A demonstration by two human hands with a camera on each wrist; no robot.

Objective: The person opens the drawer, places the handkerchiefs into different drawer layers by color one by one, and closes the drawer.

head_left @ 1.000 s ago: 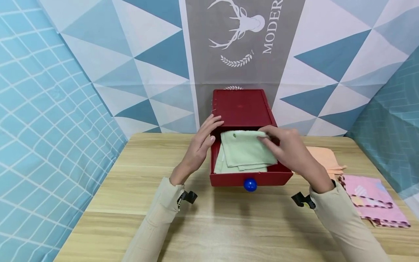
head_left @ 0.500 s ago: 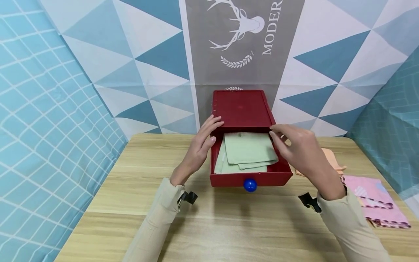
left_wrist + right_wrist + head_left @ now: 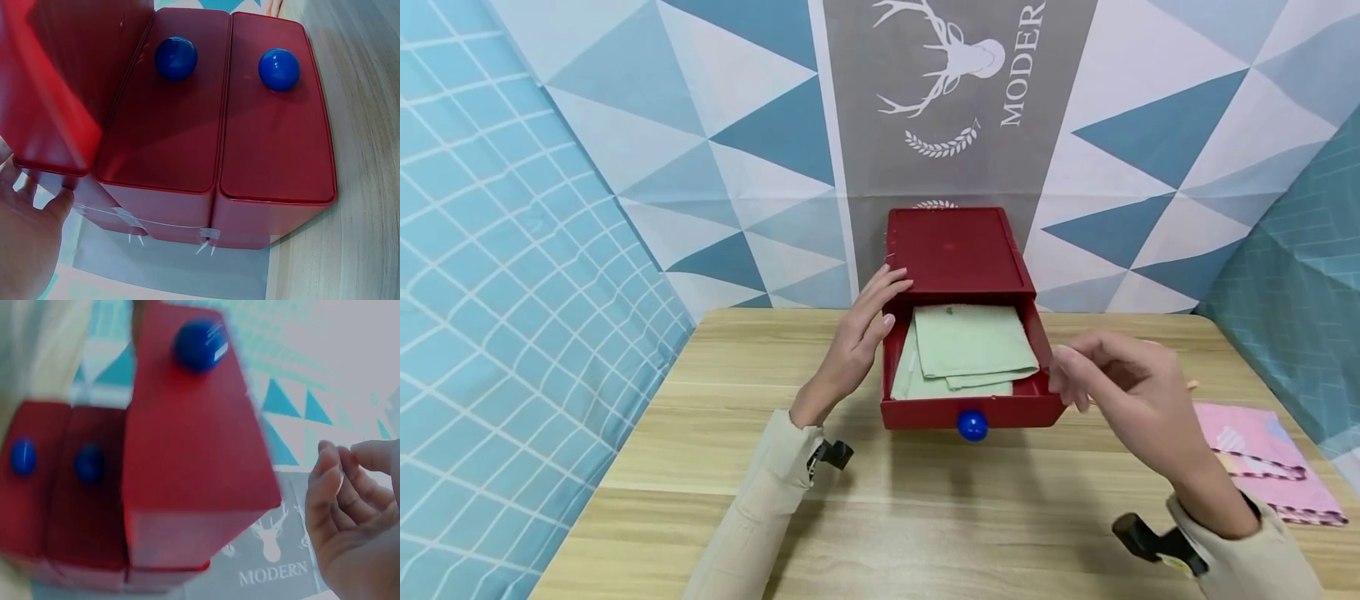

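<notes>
A red drawer cabinet (image 3: pixel 951 250) stands against the wall with its top drawer (image 3: pixel 917 414) pulled out. Folded pale green cloths (image 3: pixel 973 343) lie inside the drawer, which has a blue ball knob (image 3: pixel 972 425). My left hand (image 3: pixel 853 340) rests against the cabinet's left side, fingers straight; in the left wrist view its fingertips touch the red side. Off the drawer's front right corner is my right hand (image 3: pixel 1138 404), fingers loosely bent, holding nothing. The right wrist view shows the same hand (image 3: pixel 356 515) apart from the drawer.
Two closed drawers, a middle one (image 3: pixel 165 125) and a bottom one (image 3: pixel 275 144), sit below the pulled-out one. A folded pink cloth (image 3: pixel 1262 467) with a checked edge lies at the table's right. My right hand mostly hides an orange cloth (image 3: pixel 1192 384). Patterned sheets line the walls.
My right hand has let go of the upper green cloth and moved out of the drawer, right and toward me. The cloth now lies flat. My left hand stays in place.
</notes>
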